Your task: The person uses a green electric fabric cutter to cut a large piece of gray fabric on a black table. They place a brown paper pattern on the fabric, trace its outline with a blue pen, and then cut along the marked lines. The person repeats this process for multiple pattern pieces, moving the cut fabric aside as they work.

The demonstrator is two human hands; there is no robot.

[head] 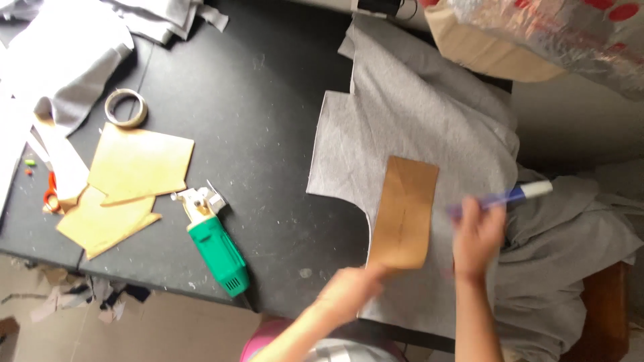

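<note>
A grey fabric piece (416, 121) lies spread over the right part of the black table (268, 121). On it rests a long brown cardboard pattern (404, 211). My left hand (352, 291) pinches the pattern's near end at the fabric's edge. My right hand (477, 238) hovers just right of the pattern, gripping a blue and white marker (516, 196) that points to the right; it is motion-blurred.
A green handheld electric cutter (213, 243) lies near the table's front edge. Left of it are several brown cardboard pattern pieces (134, 167), a tape roll (125, 108), orange scissors (50, 191) and grey fabric scraps (74, 60). More grey cloth (570, 248) hangs off the right side.
</note>
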